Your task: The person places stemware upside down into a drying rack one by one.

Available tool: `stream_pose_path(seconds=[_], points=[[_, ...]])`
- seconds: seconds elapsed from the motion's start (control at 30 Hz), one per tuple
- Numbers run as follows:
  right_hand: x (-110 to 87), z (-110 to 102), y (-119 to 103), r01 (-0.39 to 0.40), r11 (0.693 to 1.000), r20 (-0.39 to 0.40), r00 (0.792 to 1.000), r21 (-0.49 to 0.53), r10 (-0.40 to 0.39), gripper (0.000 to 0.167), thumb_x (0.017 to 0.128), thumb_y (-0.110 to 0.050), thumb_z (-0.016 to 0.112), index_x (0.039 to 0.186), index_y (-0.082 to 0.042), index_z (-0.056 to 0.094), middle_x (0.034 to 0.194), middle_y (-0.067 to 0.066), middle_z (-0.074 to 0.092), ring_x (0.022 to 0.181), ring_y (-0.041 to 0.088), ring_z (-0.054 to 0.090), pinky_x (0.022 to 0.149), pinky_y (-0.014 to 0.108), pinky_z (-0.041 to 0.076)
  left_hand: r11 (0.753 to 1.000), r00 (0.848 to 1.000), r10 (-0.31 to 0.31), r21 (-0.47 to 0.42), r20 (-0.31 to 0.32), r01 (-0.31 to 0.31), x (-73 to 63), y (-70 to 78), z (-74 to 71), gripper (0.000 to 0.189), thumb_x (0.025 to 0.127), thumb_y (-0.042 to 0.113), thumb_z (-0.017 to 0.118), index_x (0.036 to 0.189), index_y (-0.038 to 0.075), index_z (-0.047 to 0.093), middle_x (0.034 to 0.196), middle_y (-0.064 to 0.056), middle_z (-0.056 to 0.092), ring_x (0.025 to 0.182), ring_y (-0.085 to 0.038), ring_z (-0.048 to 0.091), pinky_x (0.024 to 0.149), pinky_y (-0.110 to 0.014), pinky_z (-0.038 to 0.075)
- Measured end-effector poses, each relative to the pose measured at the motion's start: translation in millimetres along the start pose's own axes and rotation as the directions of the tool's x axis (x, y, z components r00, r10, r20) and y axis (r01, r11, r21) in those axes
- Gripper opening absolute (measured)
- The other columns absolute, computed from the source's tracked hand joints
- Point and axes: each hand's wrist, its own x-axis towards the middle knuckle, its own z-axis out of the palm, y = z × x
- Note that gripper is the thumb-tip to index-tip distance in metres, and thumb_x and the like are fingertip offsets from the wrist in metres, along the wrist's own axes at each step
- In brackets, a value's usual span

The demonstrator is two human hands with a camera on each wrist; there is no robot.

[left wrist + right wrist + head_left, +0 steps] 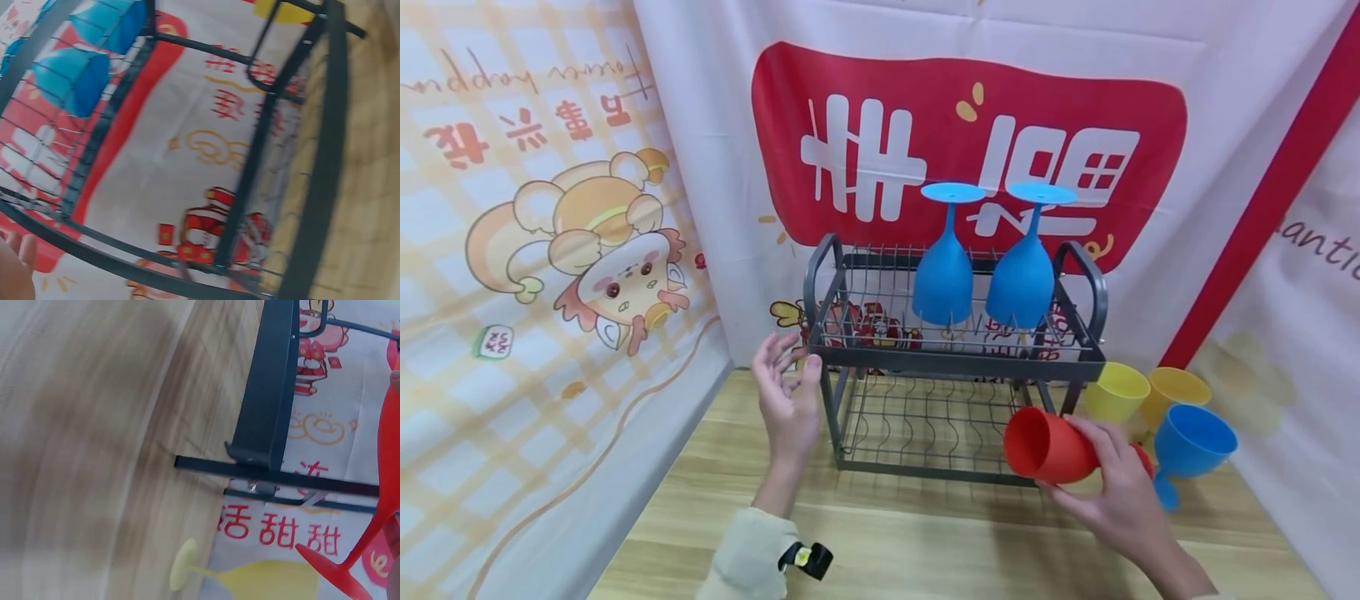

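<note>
My right hand (1116, 492) holds a red plastic goblet (1052, 447), tipped on its side with its mouth to the left, in front of the rack's lower right part. In the right wrist view the red goblet's stem and foot (337, 572) show at the right edge. A two-tier dark metal dish rack (955, 362) stands on the table. My left hand (790, 400) is by the rack's upper left corner, fingers loosely bent and holding nothing; whether the thumb touches the frame I cannot tell. Two blue goblets (943, 279) (1022, 279) stand upside down on the top tier.
Right of the rack stand a yellow goblet (1117, 392), an orange-yellow goblet (1176, 396) and an upright blue goblet (1195, 442). Printed cloth (715, 125) hangs behind and at both sides of the wooden table (910, 542).
</note>
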Motion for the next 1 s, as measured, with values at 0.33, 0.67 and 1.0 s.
stream_pose_path(seconds=[0.33, 0.67, 1.0], points=[[26.4, 9, -29, 0.169, 0.980, 0.127, 0.980, -0.109, -0.154, 0.105, 0.056, -0.020, 0.106, 0.148, -0.023, 0.057, 0.139, 0.012, 0.059, 0.121, 0.038, 0.057, 0.078, 0.054, 0.065, 0.999, 0.992, 0.051, -0.003, 0.113, -0.051, -60.1, -43.9, 11.2, 0.038, 0.101, 0.011, 0.067, 0.131, -0.003, 0.048, 0.119, -0.011, 0.064, 0.103, -0.013, 0.060, 0.082, -0.020, 0.052], [41.0, 36, -64, 0.324, 0.939, 0.164, 0.939, -0.116, -0.303, 0.104, 0.059, -0.034, 0.105, 0.150, -0.026, 0.056, 0.141, 0.010, 0.061, 0.126, 0.034, 0.061, 0.097, 0.061, 0.060, 0.998, 0.824, -0.057, 0.061, 0.564, 0.027, -80.7, -32.2, 27.0, 0.057, 0.099, 0.023, 0.073, 0.150, 0.028, 0.048, 0.146, 0.004, 0.060, 0.129, -0.025, 0.061, 0.100, -0.041, 0.060], [34.5, 47, -80, 0.388, 0.915, 0.148, 0.917, -0.115, -0.370, 0.103, 0.057, -0.038, 0.106, 0.148, -0.025, 0.058, 0.142, 0.008, 0.061, 0.126, 0.028, 0.061, 0.097, 0.052, 0.059, 0.991, 0.722, -0.121, 0.129, 0.681, 0.045, -86.1, -20.6, 37.6, 0.068, 0.090, 0.035, 0.083, 0.150, 0.032, 0.049, 0.142, 0.007, 0.060, 0.125, -0.021, 0.061, 0.094, -0.028, 0.061]])
